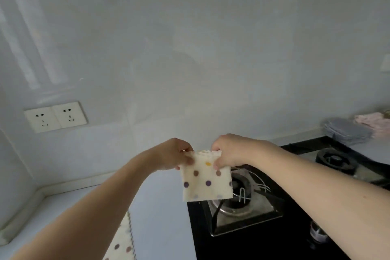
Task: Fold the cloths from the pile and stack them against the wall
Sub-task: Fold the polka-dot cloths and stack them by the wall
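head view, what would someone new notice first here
First, the two hands, left hand and right hand, pinching the top corners of a small folded polka-dot cloth held up in the air at centre. Right behind and below it sits a black gas stove. Far right, folded cloths are stacked against the wall.

Two bare forearms, sleeveless, hands (175,154) without rings.
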Demonstrator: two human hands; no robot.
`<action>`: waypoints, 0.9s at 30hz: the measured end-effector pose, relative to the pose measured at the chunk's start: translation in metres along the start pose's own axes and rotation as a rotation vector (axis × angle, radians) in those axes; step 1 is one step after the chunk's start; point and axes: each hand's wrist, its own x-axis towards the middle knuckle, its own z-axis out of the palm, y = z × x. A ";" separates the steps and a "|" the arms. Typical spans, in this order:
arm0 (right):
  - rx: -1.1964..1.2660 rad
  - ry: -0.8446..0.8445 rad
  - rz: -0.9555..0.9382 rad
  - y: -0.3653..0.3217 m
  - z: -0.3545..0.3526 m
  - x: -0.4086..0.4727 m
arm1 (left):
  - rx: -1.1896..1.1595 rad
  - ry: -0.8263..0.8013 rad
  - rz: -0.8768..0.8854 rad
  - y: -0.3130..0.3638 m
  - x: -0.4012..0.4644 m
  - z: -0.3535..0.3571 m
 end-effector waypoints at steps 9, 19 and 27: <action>0.103 -0.041 0.288 0.118 -0.121 -0.055 | 0.098 -0.182 0.125 0.167 0.086 -0.007; 0.271 0.032 0.405 0.316 -0.216 -0.124 | 0.161 -0.229 0.169 0.371 0.180 0.064; 0.320 0.078 0.498 0.439 -0.255 -0.142 | 0.060 -0.324 0.132 0.466 0.248 0.124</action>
